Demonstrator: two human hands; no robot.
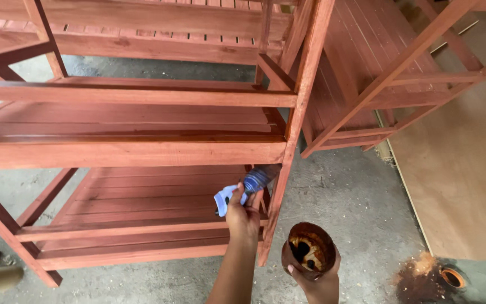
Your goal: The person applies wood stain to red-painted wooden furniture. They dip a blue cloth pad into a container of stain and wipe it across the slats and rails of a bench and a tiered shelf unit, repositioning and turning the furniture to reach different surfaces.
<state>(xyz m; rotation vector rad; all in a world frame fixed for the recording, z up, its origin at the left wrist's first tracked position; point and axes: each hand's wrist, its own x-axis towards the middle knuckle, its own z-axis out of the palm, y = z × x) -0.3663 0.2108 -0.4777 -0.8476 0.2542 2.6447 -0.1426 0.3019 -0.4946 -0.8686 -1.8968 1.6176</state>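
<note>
While the left hand (244, 217) is closed round the pale blue handle of a brush (250, 186), its bristles lie against the front post (288, 163) of a red-stained rack (125, 152), just under the middle shelf. The right hand (322, 278) grips a stain-smeared tin (307, 249), open top up, low beside that post. A second rack (389, 84) stands to the right on the concrete floor (355, 208), near a plywood sheet (462, 169) and a stain patch (417, 276).

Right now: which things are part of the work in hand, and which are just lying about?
In use:
- paintbrush in left hand
- stain-coated cup in right hand
- red-stained wooden rack, brush at its corner post

Lying about:
- second rack
- plywood sheet
- round lid by spilled stain on floor
</note>
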